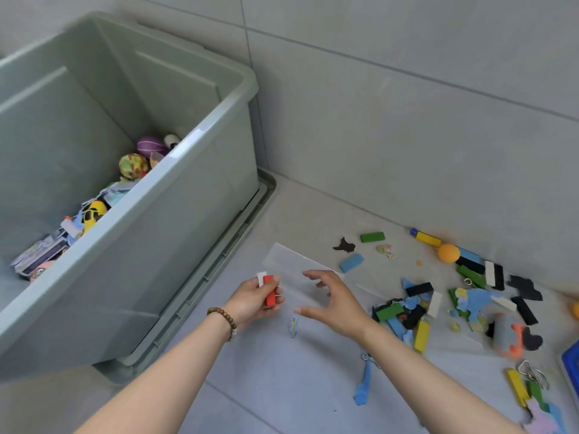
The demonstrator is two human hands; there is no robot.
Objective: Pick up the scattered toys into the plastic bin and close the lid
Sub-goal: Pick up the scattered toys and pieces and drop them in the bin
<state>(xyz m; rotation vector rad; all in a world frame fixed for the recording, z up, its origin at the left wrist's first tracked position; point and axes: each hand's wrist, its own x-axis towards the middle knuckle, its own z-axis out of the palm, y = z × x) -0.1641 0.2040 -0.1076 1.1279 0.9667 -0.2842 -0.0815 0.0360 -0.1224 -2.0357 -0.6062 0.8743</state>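
Left hand point(253, 300) is gripping smooth rectangular red block point(269, 291) + white block point(261, 278); right hand point(335, 300) hovering w/ fingers spread; boxy green plastic bin point(188, 230) at 10 o'clock.

Both bare forearms are extended forward from the lower edge of the view. A red rectangular block point(269, 292) and a white rectangular block point(261, 278) are pinched in the left hand point(250, 303) — fingers curled, a brown beaded bracelet point(223, 319) worn at the wrist. The right hand point(336, 303) is held just beside it, fingers spread and loosely bent — nothing is gripped.
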